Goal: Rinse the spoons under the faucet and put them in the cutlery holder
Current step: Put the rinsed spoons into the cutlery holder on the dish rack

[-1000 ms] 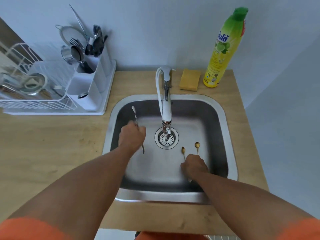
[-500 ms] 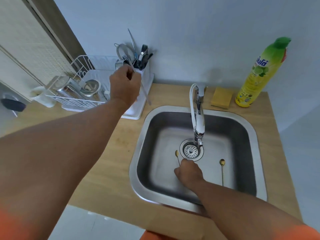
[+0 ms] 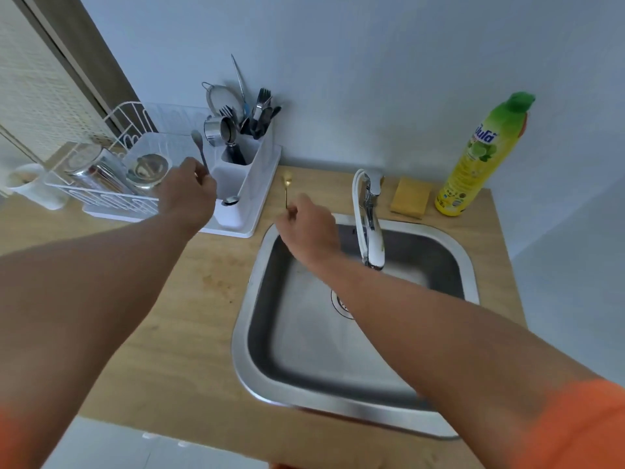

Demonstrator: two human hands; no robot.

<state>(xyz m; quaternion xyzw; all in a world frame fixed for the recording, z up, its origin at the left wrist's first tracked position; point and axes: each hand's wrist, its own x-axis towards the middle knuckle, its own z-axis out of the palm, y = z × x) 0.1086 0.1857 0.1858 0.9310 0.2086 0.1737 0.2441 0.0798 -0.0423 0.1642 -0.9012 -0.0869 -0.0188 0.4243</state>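
1. steel spoon (image 3: 199, 147) is held by the left hand (image 3: 187, 194), fingers curled round its handle, bowl end up, tilted slightly; it's over the dish rack (image 3: 111, 198), just left of the cutlery holder (image 3: 241, 184).
2. right hand (image 3: 306, 228) pinches a thin gold spoon (image 3: 287, 187) w/ fingers curled on the lower handle; bowl points up, over the wooden counter (image 3: 189, 333) btwn holder & sink (image 3: 341, 407).
3. cutlery holder: white, at the rack's right end, back compartment has forks, knives & a metal cup; another spoon (image 3: 231, 200) lies w/ its bowl at the front compartment.
4. faucet (image 3: 370, 225) stands at the sink's back edge, spout over the basin; can't tell if water runs.
5. right forearm crosses the basin & hides part of the drain (image 3: 340, 304).
6. yellow sponge (image 3: 410, 197) & green-capped dish soap bottle (image 3: 480, 157) sit behind the sink, right of the faucet.
7. rack also holds glasses & a bowl; white mug (image 3: 27, 184) is at far left.
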